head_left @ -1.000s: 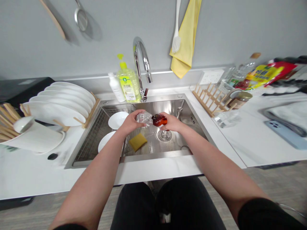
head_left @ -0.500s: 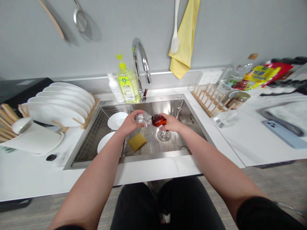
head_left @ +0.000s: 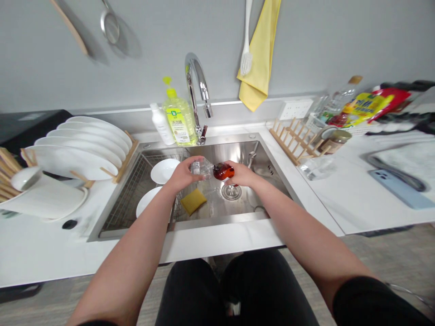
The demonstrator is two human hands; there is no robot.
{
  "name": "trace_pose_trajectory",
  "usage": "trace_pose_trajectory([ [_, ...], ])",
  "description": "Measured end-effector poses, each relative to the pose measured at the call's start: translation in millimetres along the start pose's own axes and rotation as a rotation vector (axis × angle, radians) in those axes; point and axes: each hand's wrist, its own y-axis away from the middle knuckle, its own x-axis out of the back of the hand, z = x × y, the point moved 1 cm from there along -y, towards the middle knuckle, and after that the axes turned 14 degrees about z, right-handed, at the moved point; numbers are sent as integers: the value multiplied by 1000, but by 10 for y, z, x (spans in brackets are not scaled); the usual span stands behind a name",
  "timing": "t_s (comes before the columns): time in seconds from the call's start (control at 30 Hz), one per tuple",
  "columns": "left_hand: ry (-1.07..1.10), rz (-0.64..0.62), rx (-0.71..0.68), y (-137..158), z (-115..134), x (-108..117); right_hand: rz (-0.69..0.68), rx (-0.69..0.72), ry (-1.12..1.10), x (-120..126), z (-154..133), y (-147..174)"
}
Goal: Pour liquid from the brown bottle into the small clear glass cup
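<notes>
Over the sink my left hand is closed around a small clear container, its mouth turned to the right. My right hand grips a small bottle of dark amber-red liquid, tipped on its side with its neck pointing left. The bottle's dark neck meets or nearly meets the clear container's mouth; I cannot tell whether they touch. Below the hands a yellow sponge lies in the steel sink, left of the drain.
White bowls sit in the wire basket at left. Behind stand the faucet and a dish soap bottle. Plates fill a rack at left, near a black cap. A wooden rack and a phone are at right.
The view has shifted slightly. Both hands keep their hold, and the container and bottle stay almost the same relative to each other.
</notes>
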Motion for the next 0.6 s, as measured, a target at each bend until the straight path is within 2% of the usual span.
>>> trace_pose_trajectory([
  [0.6, -71, 16, -93, 6, 16, 21, -1, -9, 41, -13, 37, -8],
])
